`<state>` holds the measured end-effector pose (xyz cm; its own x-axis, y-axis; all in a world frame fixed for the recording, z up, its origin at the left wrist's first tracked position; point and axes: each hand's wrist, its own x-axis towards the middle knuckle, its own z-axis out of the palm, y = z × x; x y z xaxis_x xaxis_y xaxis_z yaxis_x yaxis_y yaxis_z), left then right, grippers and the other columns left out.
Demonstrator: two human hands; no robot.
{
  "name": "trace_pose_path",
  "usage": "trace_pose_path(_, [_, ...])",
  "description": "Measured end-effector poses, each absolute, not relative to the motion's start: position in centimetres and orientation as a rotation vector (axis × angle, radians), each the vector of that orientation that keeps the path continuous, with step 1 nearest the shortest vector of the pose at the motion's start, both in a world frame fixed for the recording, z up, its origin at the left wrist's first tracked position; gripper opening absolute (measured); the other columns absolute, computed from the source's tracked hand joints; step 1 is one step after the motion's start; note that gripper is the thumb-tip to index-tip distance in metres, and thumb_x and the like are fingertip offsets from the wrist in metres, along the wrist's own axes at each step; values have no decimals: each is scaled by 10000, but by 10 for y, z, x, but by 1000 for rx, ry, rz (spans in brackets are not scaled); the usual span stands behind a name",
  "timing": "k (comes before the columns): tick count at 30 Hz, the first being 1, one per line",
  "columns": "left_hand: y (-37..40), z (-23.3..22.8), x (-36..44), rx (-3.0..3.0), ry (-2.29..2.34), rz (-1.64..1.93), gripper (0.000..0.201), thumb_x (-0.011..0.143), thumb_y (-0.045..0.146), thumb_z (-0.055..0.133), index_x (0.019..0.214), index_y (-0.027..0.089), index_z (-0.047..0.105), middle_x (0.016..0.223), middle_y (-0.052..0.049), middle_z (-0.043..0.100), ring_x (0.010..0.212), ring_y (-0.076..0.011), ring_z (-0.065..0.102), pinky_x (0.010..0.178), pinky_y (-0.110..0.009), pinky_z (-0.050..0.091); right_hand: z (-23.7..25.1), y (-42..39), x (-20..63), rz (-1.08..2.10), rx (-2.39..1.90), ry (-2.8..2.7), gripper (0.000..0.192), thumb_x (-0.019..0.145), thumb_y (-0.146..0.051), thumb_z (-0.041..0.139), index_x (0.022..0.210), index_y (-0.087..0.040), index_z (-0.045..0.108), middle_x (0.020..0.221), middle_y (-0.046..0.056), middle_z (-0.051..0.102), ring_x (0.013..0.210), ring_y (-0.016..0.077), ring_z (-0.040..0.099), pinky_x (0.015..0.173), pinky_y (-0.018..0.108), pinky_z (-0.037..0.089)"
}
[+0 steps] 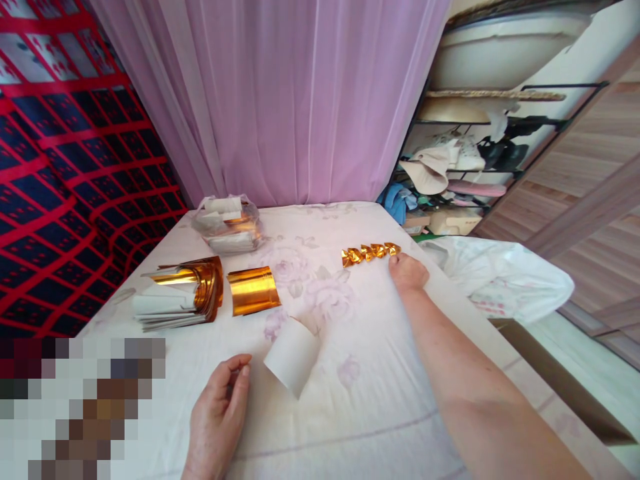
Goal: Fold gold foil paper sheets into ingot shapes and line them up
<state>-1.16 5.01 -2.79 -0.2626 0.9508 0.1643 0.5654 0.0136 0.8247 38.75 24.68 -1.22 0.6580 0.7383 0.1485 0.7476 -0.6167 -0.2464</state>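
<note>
My left hand (217, 407) hovers low over the near side of the table, fingers curled and thumb close to the index finger, with nothing visible between them. Just right of it lies a curled sheet of paper (293, 357), white side up. My right hand (409, 272) reaches far forward, closed at the right end of a row of folded gold foil paper pieces (370, 253); its fingertips are partly hidden. Left of the middle rests a gold foil sheet (254, 291), shiny side up. Beside it sits a thick stack of curled gold-and-white sheets (175, 297).
A clear plastic bag (230, 223) of more sheets stands at the table's back left. The flowered tablecloth (345, 413) covers the table. Behind hangs a purple curtain (290, 100). At right are a shelf rack (460, 122) and a white plastic bag (510, 273).
</note>
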Motion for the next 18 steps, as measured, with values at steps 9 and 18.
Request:
trace_pose_path(9, [50, -29, -12, 1552, 1836, 1157, 381, 803, 549, 540, 942, 219, 670, 718, -9, 678, 611, -183, 643, 580, -283, 550, -10, 244, 386, -30, -2605, -1248, 392, 958, -322, 416, 1160, -154, 707, 1079, 204, 708, 1000, 269, 673, 823, 343, 493])
trace_pose_path(18, [57, -35, -14, 1518, 1841, 1179, 432, 796, 572, 502, 958, 207, 666, 688, -8, 668, 599, -184, 637, 575, -286, 525, -6, 236, 382, 4, -2603, -1326, 390, 933, -315, 455, 1182, -99, 664, 1109, 205, 693, 1027, 279, 667, 836, 343, 499])
